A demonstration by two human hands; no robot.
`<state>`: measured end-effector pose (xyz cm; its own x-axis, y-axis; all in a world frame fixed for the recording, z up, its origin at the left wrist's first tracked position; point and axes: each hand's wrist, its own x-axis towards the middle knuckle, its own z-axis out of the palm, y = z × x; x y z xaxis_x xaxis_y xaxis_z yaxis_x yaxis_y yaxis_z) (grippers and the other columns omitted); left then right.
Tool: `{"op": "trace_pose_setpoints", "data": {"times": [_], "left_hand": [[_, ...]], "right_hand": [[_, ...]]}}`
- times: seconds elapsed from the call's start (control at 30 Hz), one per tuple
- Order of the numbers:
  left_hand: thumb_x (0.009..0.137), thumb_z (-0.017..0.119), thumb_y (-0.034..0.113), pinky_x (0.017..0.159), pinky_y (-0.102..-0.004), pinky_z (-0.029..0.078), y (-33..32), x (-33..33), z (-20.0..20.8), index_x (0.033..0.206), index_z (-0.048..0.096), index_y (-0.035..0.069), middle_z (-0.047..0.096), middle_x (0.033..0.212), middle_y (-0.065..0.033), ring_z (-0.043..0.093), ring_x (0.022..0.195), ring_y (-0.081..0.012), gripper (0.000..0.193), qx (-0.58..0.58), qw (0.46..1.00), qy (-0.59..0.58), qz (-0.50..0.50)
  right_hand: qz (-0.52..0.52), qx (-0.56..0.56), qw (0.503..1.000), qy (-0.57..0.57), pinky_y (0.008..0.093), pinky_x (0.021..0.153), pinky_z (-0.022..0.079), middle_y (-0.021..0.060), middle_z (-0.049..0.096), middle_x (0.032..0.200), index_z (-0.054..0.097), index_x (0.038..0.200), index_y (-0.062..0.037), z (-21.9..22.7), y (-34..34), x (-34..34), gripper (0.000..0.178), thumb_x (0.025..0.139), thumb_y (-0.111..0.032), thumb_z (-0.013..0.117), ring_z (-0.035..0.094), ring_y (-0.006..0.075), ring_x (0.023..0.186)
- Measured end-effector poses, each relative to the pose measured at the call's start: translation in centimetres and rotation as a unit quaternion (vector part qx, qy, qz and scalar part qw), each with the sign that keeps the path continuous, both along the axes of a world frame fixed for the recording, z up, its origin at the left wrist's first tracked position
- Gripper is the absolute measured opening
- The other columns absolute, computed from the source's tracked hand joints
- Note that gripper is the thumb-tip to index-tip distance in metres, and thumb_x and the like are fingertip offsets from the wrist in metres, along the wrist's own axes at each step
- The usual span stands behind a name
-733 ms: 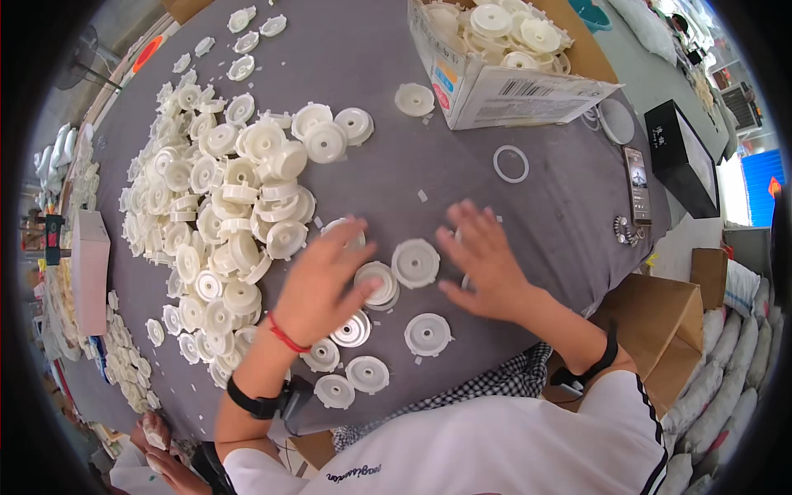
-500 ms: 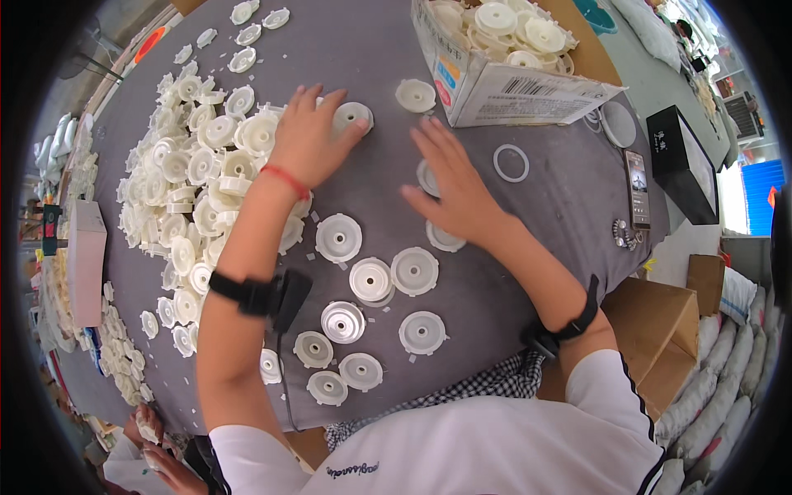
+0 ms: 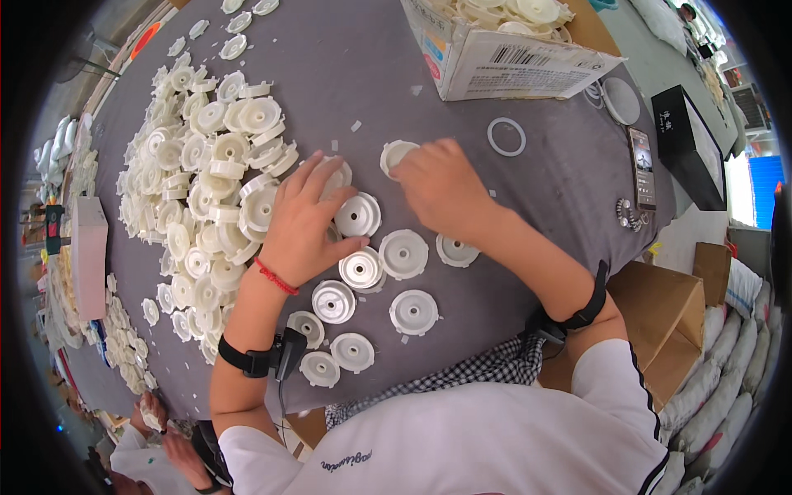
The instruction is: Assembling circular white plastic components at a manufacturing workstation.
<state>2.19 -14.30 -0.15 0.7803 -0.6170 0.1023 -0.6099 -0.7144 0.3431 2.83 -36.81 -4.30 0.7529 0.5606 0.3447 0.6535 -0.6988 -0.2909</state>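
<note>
My left hand (image 3: 304, 216) is open, fingers spread and partly covering a white plastic cap (image 3: 339, 175) at the right edge of the pile. Its thumb reaches toward a shiny ringed disc (image 3: 360, 268); another round cap (image 3: 358, 214) lies beside the fingers. My right hand (image 3: 450, 188) is curled, its fingertips closed on the near edge of a white round cap (image 3: 396, 157) on the table. Below it sits another cap (image 3: 456, 251), partly under the wrist. Several pale, notched caps (image 3: 414, 312) lie between my forearms.
A tall heap of white plastic caps (image 3: 210, 186) covers the left side of the grey cloth (image 3: 346, 49). An open carton (image 3: 511, 70) full of similar parts stands at the far right, near a white ring (image 3: 506, 137), a phone (image 3: 642, 169) and a black box (image 3: 689, 144). Another person's hands (image 3: 183, 458) show lower left.
Both hands have come nearer to me. My right hand's fingers went from spread to curled at a cap. Caps from the far side now lie closer to the loose group.
</note>
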Motion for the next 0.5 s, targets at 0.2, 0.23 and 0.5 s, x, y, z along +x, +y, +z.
{"op": "trace_pose_setpoints", "data": {"times": [0.2, 0.23, 0.5], "left_hand": [[0.062, 0.080, 0.023, 0.100, -0.0431, 0.032, 3.8, -3.7, 2.1, 0.112, 0.056, 0.008, 0.045, 0.129, -0.0161, 0.034, 0.127, -0.0328, 0.058, -0.147, 0.983, -0.072, 0.079], [0.063, 0.078, 0.020, 0.098, -0.0404, 0.035, 4.3, -4.6, 2.0, 0.114, 0.054, 0.007, 0.046, 0.125, -0.0156, 0.037, 0.124, -0.0300, 0.057, -0.266, 0.952, 0.042, 0.146], [0.067, 0.072, 0.010, 0.091, -0.0358, 0.041, 6.2, -14.4, 0.4, 0.114, 0.050, 0.001, 0.049, 0.114, -0.0135, 0.049, 0.109, -0.0259, 0.053, -0.309, 0.898, 0.121, 0.289]], "right_hand": [[-0.187, 0.225, 0.911, -0.291, 0.0369, 0.082, 0.045, 0.0103, 0.063, 0.093, 0.062, 0.100, -0.0052, 10.7, -2.1, 4.7, 0.024, 0.076, -0.009, 0.066, 0.059, 0.0267, 0.092], [-0.187, 0.219, 0.912, -0.291, 0.0369, 0.082, 0.045, 0.0103, 0.063, 0.093, 0.062, 0.100, -0.0052, 11.2, -3.1, 5.4, 0.024, 0.076, -0.009, 0.066, 0.059, 0.0267, 0.092], [-0.103, 0.054, 0.993, -0.018, 0.0388, 0.082, 0.045, 0.0150, 0.059, 0.100, 0.057, 0.107, -0.0011, 4.8, -2.6, -1.7, 0.037, 0.075, -0.018, 0.066, 0.056, 0.0303, 0.093]]}}
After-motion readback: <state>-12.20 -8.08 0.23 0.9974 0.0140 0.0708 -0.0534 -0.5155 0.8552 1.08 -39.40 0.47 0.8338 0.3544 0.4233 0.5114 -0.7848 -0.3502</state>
